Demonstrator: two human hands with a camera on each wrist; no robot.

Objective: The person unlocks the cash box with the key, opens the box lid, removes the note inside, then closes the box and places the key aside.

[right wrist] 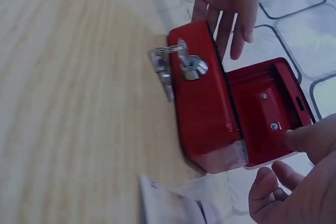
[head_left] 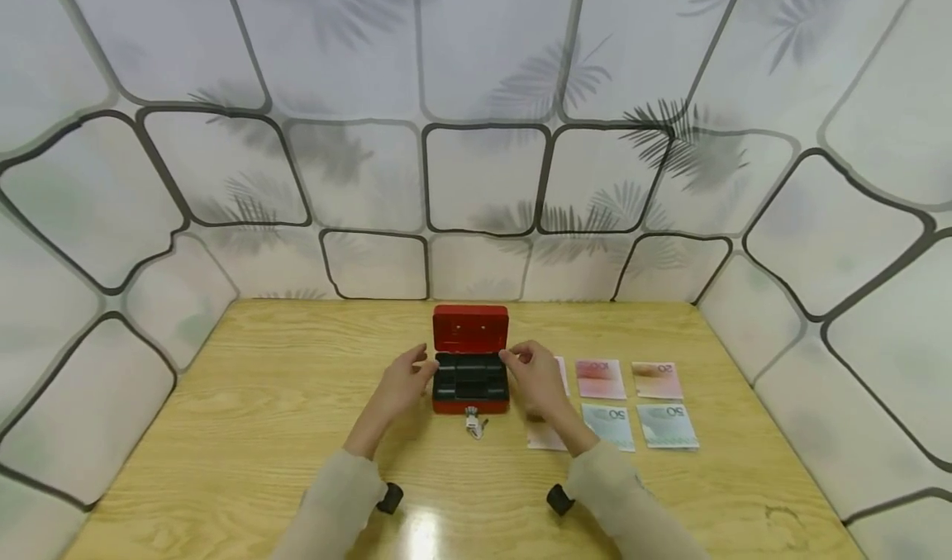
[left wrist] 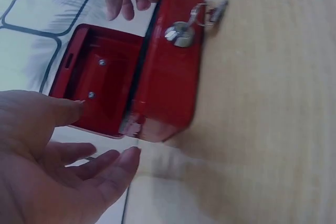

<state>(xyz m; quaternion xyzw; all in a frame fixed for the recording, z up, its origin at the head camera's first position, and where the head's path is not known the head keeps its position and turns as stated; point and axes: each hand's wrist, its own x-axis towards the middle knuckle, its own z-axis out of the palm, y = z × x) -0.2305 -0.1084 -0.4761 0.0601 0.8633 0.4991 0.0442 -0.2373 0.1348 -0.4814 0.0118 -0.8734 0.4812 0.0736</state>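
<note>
A red metal cash box (head_left: 449,406) stands on the table with its lid (head_left: 470,339) raised at the back. Inside is a black tray (head_left: 471,372) divided into compartments. A key in the front lock (left wrist: 180,34) carries a ring with a second key (right wrist: 164,77) hanging from it. My left hand (head_left: 402,385) is at the box's left side, thumb near the tray's edge and fingers loosely extended. On the opposite side, my right hand (head_left: 540,380) has its thumb close to the tray's right edge and its fingers slightly bent. Neither hand grips anything in the wrist views.
To the right lie several banknotes in two rows, among them a red 100 note (head_left: 601,381), a 20 note (head_left: 658,381) and green 50 notes (head_left: 668,426). My right hand and forearm partly cover the nearest ones. A patterned curtain (head_left: 483,180) encloses the wooden table (head_left: 297,362).
</note>
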